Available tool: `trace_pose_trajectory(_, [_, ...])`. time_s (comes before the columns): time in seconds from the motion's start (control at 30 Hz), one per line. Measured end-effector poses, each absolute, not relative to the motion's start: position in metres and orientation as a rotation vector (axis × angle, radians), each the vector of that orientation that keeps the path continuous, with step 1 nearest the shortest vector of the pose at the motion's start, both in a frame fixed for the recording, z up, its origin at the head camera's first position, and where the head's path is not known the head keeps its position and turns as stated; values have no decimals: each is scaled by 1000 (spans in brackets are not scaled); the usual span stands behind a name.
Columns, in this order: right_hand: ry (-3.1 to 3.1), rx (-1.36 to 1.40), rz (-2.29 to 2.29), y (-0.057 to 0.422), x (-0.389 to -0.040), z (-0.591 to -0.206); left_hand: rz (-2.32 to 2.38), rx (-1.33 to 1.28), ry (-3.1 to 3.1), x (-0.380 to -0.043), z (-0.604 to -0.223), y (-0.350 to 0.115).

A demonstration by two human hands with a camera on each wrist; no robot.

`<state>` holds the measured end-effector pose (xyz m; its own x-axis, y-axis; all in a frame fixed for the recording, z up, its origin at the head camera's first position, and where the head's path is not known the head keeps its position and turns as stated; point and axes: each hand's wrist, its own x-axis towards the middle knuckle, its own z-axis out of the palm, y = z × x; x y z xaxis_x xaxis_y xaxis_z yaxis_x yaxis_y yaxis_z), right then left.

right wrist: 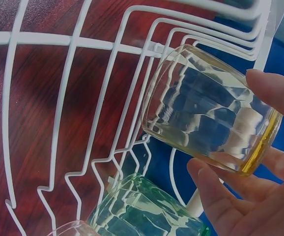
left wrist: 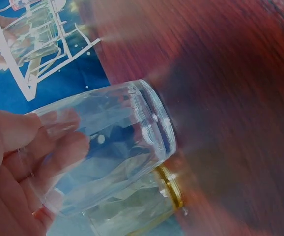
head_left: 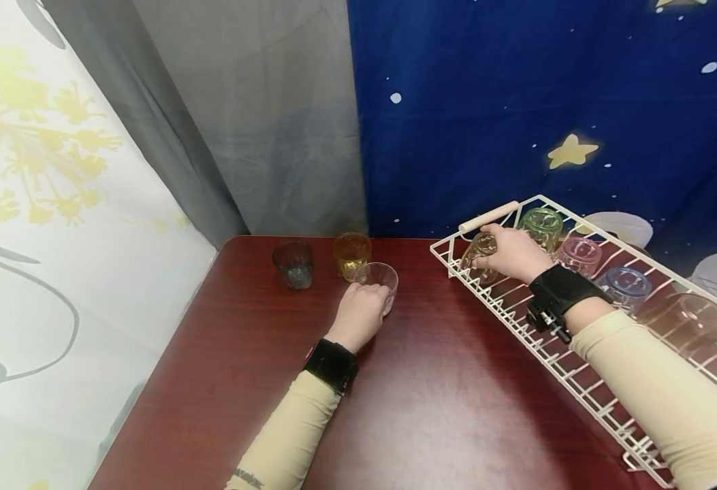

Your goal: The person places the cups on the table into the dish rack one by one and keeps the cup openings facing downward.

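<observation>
Your left hand [head_left: 361, 312] grips a clear glass [head_left: 383, 275], the thumb on one side and the fingers on the other, round its upper part; the left wrist view shows the fingers through the faceted wall. The glass is mouth up over the counter [head_left: 254, 367], its thick base low to the surface, though you cannot tell whether it touches. Your right hand [head_left: 514, 254] grasps a yellow-tinted glass [right wrist: 211, 108] by its base end, thumb against one side and fingertips against the other. That glass is upside down at the far left end of the white wire rack [right wrist: 43, 40], just beside the wooden handle [head_left: 489, 217], with its mouth turned toward the wires.

Each of your wrists wears a black band, the left one [head_left: 332, 365] and the right one [head_left: 563, 289] both sitting above cream sleeves [head_left: 658, 388].

Just behind the clear glass you have an amber glass [head_left: 352, 248], upright on the counter, and farther left a smoky grey glass [head_left: 293, 264], also upright and apart from it. Along the rack, going right from your right hand, come a green glass [head_left: 542, 228], a pink glass [head_left: 581, 253] and a blue glass [head_left: 624, 284], all base up, then a brown glass [head_left: 695, 320] partly behind your forearm.

Past the reddish-brown counter hang a grey curtain [head_left: 272, 102] and a blue cloth [head_left: 450, 122] with stars; on your left is a white cloth [head_left: 113, 292] with yellow flowers.
</observation>
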<state>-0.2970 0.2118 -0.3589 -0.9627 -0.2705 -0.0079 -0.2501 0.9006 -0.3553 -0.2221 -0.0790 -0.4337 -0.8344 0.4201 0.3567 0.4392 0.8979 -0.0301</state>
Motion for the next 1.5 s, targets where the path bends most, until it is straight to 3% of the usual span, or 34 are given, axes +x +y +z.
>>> trace_pose_trajectory(1.2, [2965,-423,-522,213,-297,-357,-16,-594,-2703,-216,-431,-79])
trace_pose_trajectory(1.5, [3029,-369,-613,208,-296,-337,-47,-543,-2692,-212,-420,-82])
